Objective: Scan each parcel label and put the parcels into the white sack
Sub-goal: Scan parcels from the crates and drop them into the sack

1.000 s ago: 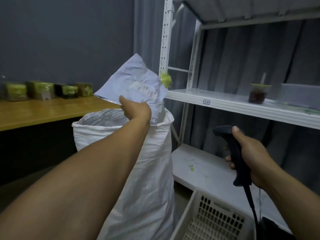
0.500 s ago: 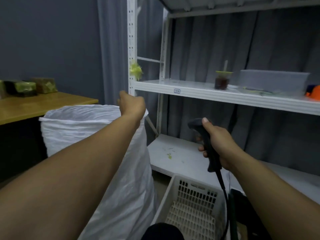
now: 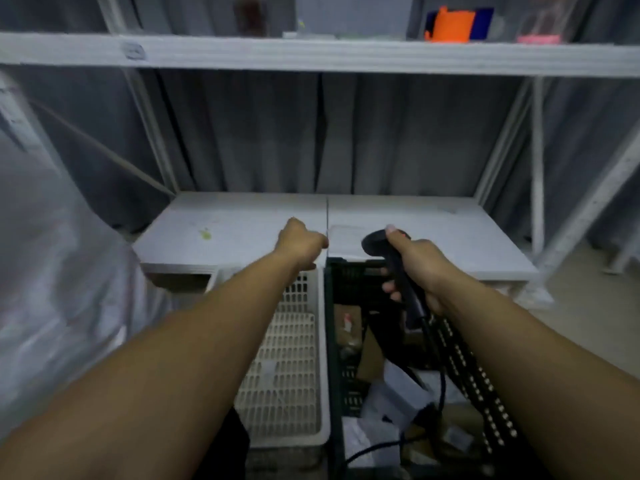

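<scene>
White sack [image 3: 52,271] left of hands [image 3: 301,245] [image 3: 420,263]; parcels [image 3: 391,393] (dark crate [image 3: 334,341]) under scanner [image 3: 374,243].

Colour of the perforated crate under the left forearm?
It's an off-white perforated plastic crate; head view.

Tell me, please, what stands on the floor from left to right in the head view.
white sack → white basket → dark crate, which holds the parcels

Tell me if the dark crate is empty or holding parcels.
Holding parcels: several white and brown ones lie inside the dark crate.
</scene>
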